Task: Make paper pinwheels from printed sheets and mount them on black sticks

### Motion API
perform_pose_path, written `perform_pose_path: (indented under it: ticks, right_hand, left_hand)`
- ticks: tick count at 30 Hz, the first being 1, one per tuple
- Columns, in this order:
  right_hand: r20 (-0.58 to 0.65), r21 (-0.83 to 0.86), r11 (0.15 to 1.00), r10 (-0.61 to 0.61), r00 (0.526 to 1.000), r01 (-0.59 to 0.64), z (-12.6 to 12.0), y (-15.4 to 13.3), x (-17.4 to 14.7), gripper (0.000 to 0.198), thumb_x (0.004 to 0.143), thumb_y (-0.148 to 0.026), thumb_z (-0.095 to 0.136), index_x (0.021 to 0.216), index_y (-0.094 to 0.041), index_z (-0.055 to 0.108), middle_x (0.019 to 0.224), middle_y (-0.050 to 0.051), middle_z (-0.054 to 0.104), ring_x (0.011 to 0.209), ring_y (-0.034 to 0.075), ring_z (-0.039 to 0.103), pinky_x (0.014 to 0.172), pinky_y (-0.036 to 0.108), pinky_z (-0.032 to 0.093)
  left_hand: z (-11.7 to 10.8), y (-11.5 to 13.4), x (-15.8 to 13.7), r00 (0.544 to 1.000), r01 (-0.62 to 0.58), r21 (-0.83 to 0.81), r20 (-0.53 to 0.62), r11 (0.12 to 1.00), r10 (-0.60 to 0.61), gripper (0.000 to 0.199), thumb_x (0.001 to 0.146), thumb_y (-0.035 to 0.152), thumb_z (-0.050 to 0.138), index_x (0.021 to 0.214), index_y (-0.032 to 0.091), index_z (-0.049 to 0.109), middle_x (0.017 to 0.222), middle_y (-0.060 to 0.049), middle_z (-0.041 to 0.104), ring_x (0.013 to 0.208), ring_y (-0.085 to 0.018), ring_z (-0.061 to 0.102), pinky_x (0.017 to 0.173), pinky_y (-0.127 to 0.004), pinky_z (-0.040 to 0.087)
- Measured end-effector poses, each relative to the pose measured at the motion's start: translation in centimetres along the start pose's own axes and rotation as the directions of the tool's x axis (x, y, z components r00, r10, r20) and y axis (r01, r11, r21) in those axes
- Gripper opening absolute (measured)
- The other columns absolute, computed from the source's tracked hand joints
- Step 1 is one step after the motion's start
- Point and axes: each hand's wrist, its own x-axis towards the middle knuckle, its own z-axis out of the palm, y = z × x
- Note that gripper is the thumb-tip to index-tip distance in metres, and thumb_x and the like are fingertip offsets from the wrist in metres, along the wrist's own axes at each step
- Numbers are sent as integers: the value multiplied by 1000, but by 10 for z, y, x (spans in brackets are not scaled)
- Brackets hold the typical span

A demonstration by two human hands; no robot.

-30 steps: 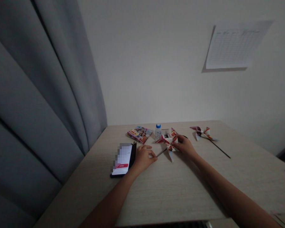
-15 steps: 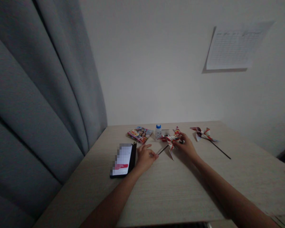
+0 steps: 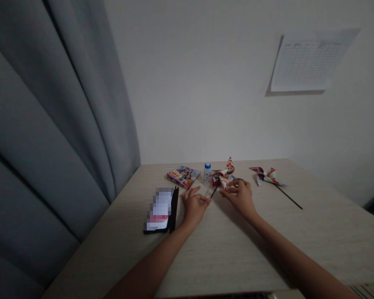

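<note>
A paper pinwheel with red, white and yellow print is held up over the table on a thin black stick. My left hand pinches the stick's lower end between thumb and forefinger, its other fingers spread. At the pinwheel's lower blade, the curled fingers of my right hand close on the paper; part of the contact is hard to make out. Just behind the pinwheel stands a small white bottle with a blue cap. Dark items partly hidden by the blades lie there too.
A second pinwheel with a black stick lies on the table at right. Left of the bottle is a stack of colourful printed paper. A phone and dark sticks lie nearer. A grey curtain borders the left.
The pinwheel has turned, its top blade now pointing higher. My right hand has shifted slightly down from the upper blades to the lower one. My left hand has moved slightly right with the stick.
</note>
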Motion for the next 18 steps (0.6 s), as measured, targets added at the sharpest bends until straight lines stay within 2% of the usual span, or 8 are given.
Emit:
perform_pose_path:
  ticks: [4, 8, 14, 18]
  right_hand:
    - [53, -23, 999, 29, 998, -28, 12, -3, -5, 24, 75, -45, 77, 79, -21, 74, 101, 12, 68, 115, 35, 46, 99, 46, 39]
    - [77, -69, 996, 62, 995, -57, 16, -3, -6, 22, 78, -43, 74, 80, -21, 76, 105, 15, 67, 114, 38, 46, 96, 47, 40]
    - [107, -36, 988, 153, 982, -150, 16, -4, -4, 20, 76, -39, 76, 82, -20, 74, 107, 14, 68, 116, 37, 46, 99, 46, 39]
    - [145, -16, 977, 213, 966, -213, 16, -7, -4, 19, 74, -37, 74, 83, -20, 75, 109, 12, 68, 117, 35, 47, 99, 43, 39]
  left_hand:
    - [3, 1, 0, 1000, -2, -1, 0, 1000, 2, 12, 78, 29, 75, 69, 22, 72, 134, -4, 61, 134, -30, 41, 115, -53, 23]
    - [6, 0, -1, 999, -35, 25, 14, 999, 35, 11, 75, 29, 78, 67, 23, 73, 136, -2, 61, 133, -30, 41, 115, -54, 21]
    - [7, 4, -3, 997, -31, 51, 67, 998, 28, 12, 73, 32, 80, 66, 25, 75, 142, 0, 56, 137, -34, 35, 115, -63, 11]
    - [7, 6, -5, 995, -40, 60, 94, 997, 34, 12, 72, 35, 82, 68, 25, 76, 144, 0, 54, 138, -34, 34, 115, -64, 7]
